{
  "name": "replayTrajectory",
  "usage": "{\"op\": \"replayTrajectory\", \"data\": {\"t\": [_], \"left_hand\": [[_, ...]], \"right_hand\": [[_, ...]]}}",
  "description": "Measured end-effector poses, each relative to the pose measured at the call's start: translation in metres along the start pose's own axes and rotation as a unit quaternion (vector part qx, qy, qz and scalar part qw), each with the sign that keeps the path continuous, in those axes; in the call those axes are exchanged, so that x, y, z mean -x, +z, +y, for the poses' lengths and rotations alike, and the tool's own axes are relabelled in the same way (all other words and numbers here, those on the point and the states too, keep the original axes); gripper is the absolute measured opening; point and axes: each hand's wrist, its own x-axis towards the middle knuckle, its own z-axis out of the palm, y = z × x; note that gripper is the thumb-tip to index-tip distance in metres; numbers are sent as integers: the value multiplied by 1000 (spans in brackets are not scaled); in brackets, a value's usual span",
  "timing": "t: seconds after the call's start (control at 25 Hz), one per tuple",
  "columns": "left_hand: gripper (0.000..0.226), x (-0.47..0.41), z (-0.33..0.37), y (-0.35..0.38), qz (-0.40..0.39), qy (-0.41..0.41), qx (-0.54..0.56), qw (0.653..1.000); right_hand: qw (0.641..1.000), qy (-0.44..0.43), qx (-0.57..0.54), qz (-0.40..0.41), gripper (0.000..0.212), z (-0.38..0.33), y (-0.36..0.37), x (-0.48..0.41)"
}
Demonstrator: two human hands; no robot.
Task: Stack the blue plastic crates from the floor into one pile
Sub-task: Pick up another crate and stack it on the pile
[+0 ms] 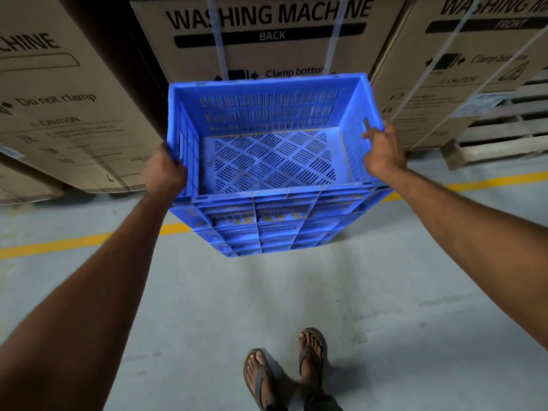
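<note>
Left hand (166,170) & right hand (384,151) gripping blue crate (267,161) sides, crate btwn them

A grey concrete floor (207,307) is crossed by a yellow painted line (74,241). Large cardboard boxes (267,40) are stood on it at the back, a wooden pallet (498,137) is seen at right, and two sandalled feet (284,369) are planted near the bottom.

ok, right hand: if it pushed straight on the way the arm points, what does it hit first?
The right hand already grips the blue crate at its side wall, so the crate comes first. Past that, the line probably leads to the washing machine box, though depth is unclear.
</note>
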Motion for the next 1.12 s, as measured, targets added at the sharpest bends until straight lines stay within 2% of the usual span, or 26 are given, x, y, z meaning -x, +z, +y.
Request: {"op": "replayTrajectory", "data": {"t": [0.12,0.28,0.56,0.72,0.84,1.12], "left_hand": [[41,-1,-14,6,8,43,-18,999],[57,12,-17,12,26,30,-17,999],[62,17,-9,12,66,55,-32,996],[75,27,-10,7,20,62,-18,998],[81,36,-9,10,11,44,-27,999],[78,34,-12,13,28,24,-25,999]], "right_hand": [[999,-21,-27,35,66,4,-3,5],[998,3,-19,60,83,5,3,23],[999,-5,-5,38,81,6,3,17],[1000,0,-17,5,88,16,-1,25],[1000,5,-19,23,86,18,4,27],[999,12,-12,41,84,18,6,25]]}}
